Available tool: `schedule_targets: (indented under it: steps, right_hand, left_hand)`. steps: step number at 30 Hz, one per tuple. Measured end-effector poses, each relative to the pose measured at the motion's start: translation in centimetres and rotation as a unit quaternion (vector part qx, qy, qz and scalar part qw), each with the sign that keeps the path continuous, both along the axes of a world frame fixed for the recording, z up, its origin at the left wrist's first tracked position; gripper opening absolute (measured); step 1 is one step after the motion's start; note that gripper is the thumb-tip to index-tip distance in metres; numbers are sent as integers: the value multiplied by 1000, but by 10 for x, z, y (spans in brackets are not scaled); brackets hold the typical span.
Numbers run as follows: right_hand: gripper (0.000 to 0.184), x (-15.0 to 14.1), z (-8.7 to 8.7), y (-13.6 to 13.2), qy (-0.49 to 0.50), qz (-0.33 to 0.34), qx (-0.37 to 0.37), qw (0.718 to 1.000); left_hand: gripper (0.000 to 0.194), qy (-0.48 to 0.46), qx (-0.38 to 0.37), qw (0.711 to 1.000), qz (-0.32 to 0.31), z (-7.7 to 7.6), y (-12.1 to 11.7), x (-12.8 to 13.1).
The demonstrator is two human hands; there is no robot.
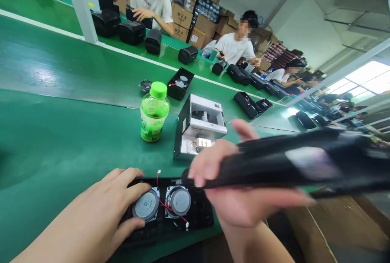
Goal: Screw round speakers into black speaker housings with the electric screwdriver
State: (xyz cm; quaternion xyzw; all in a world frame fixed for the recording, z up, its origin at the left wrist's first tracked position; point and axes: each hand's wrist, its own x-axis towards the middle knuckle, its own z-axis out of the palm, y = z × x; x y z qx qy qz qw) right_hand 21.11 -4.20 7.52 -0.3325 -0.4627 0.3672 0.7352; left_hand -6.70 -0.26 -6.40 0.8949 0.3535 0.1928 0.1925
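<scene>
My left hand (112, 206) grips a black speaker housing (201, 212) on the green bench, its fingers and thumb around the left round speaker driver (146, 205). A second driver (179, 202) sits to its right, with red wires ending in small white plugs. My right hand (231, 185) is closed around a long black tool (268, 161), which looks like an electric screwdriver and is blurred. The tool lies tilted across the view, its narrow end over the housing's upper edge. Whether its tip touches the housing I cannot tell.
Just behind the housing stands a grey-white screw feeder (199, 120), beside a green-capped bottle (154, 112). Beyond lie an open speaker housing (180, 84) and a loose driver (146, 86). Black speakers (132, 32) line the far side, where co-workers sit. A cardboard box (335, 226) is at lower right.
</scene>
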Motion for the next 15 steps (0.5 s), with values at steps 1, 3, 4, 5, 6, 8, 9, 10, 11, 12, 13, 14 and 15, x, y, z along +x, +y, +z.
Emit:
schedule_targets:
  steps: [1, 3, 4, 5, 6, 8, 9, 10, 11, 12, 13, 14, 15]
  right_hand:
    - [73, 10, 16, -3, -20, -28, 3, 999]
    - [66, 28, 40, -4, -58, -76, 11, 995]
    - [65, 36, 45, -2, -72, -99, 23, 992]
    - [66, 41, 45, 3, -82, -122, 45, 988]
    - [69, 45, 42, 10, -91, -140, 68, 984]
    - [75, 48, 27, 26, -103, -152, 100, 978]
    - [77, 47, 19, 33, -106, -146, 103, 978]
    - [78, 47, 11, 39, -108, -132, 95, 981]
    - [79, 46, 6, 44, -105, -120, 83, 984]
    - [80, 46, 1, 47, -100, -115, 71, 986]
    - [81, 46, -2, 50, -94, -118, 68, 986]
    - [82, 46, -4, 51, -89, -125, 70, 986]
    - [83, 48, -5, 51, -88, -131, 73, 985]
  left_hand:
    - [48, -3, 12, 1000, 1, -7, -1, -2]
    - [52, 2, 33, 999, 2, -18, -1, -7]
    - [53, 8, 39, 999, 3, -22, -1, -9]
    - [54, 14, 44, 999, 3, -26, 0, -12]
    - [54, 19, 48, 999, 3, -29, 1, -14]
    - [54, 25, 51, 998, 1, -33, 2, -19]
    - [54, 26, 52, 998, -1, -35, 3, -20]
    - [55, 26, 54, 998, -1, -36, 3, -22]
    - [56, 28, 55, 998, -1, -37, 4, -22]
    - [56, 30, 58, 998, 0, -38, 4, -23]
    - [57, 31, 60, 998, 0, -38, 4, -23]
    - [57, 32, 62, 998, -2, -38, 4, -23]
    - [57, 32, 65, 997, -2, -38, 4, -22]
